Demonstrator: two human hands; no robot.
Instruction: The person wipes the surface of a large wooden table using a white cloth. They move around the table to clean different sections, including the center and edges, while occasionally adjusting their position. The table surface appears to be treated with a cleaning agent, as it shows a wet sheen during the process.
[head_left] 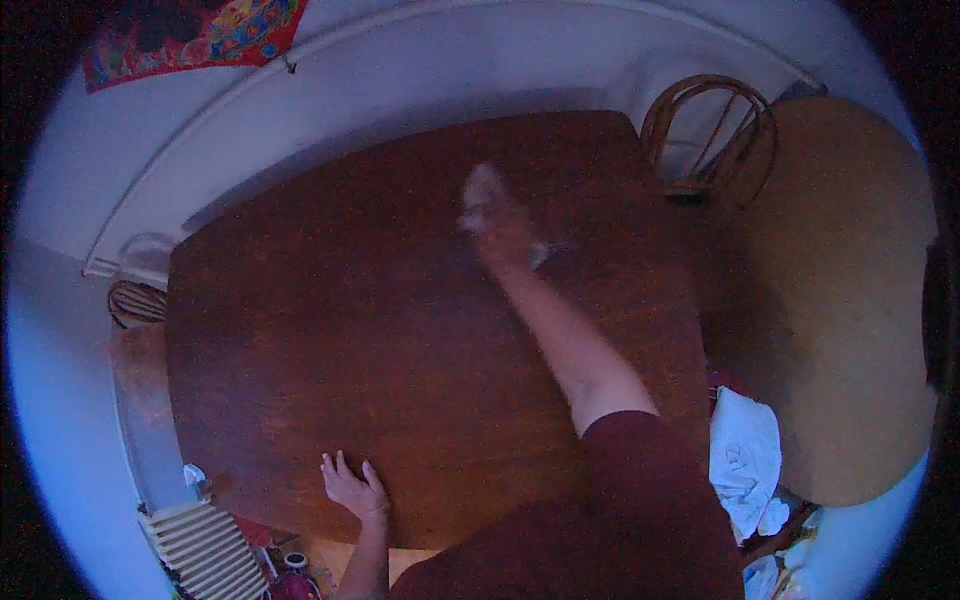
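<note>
My right hand (503,235) is palm down on a whitish cloth (485,187) at the far part of the dark wooden table (380,330), right of its middle. Motion blurs it, so I cannot tell whether my fingers close round the cloth or press it flat; white shows beyond my fingertips and again beside my wrist. A strip of tabletop separates the cloth from the far edge, and a wider one runs to the right edge. My forearm reaches in over the near right part, its sleeve (640,460) dark red.

My left hand (355,490) is open, fingers apart, near the table's near edge, holding nothing. Between my hands and away to the left, the brown surface stretches broadly, giving the cloth its largest room.

Past the far right corner stands a wooden chair (688,187); beside it, a tan rounded panel (850,300) fills the right. White fabric (745,450) hangs just off the right edge. A ribbed cream radiator (205,545) sits beyond the near left corner.
</note>
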